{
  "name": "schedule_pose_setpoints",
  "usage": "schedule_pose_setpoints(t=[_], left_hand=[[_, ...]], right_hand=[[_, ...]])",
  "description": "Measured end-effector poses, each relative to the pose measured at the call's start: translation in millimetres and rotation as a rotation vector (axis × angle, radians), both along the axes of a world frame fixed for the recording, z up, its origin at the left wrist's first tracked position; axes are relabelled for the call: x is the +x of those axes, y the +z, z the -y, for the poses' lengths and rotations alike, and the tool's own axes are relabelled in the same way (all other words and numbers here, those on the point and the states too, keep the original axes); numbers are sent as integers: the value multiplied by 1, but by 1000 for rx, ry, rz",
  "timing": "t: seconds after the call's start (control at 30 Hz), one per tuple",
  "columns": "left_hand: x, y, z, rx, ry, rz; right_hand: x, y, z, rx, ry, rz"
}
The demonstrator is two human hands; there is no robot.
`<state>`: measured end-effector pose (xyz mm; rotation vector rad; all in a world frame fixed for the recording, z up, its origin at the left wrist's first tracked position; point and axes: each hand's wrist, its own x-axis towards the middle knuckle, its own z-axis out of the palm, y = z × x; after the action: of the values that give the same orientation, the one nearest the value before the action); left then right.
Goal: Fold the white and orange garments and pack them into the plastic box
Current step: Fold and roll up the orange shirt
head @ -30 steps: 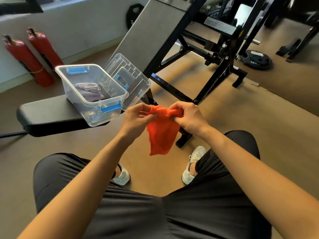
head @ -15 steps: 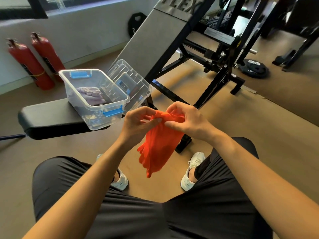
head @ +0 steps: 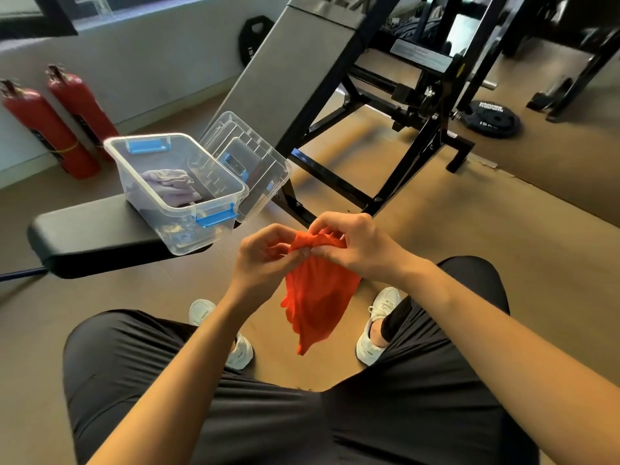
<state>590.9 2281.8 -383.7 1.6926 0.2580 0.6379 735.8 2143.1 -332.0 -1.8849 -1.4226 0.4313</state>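
Gym floor below, box (head: 174, 182) sitting open on the tabletop (head: 87, 229), white garment (head: 169, 186) already lying inside. Left hand (head: 265, 260) and right hand (head: 352, 246) are both pinching the orange garment's (head: 315, 297) bunched top edge midair; the loose tail is hanging unfolded, risking a slip to the floor or a crooked fold.

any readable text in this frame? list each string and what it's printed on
"LEX": cut-off raised letters at the top of the slanted grey pad, rest out of frame.
Weight plate on the floor: white lettering, upside down, too blurred to read.
Black weight plate by the wall: small white marks, unreadable.
Fire extinguishers: dark labels, unreadable.
Silver plate on the machine frame: print too small.
Nothing on the plastic box or orange garment.
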Motion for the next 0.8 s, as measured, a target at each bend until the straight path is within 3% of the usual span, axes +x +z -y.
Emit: schedule_pose_setpoints(t=[0.13, 0.33, 0.53, 0.8], left_hand=[[-2, -8, 1, -83, 15, -37], [6, -41, 5, -33, -189, -357], [14, -68, 1, 147, -204, -530], [1, -71, 17, 201, -215, -505]], right_hand=[[2, 1, 6, 71, -40, -26], [11, 20, 13, 182, -101, -94], [35, 31, 33, 240, -206, -97], [83, 7, 64, 269, -436, -98]])
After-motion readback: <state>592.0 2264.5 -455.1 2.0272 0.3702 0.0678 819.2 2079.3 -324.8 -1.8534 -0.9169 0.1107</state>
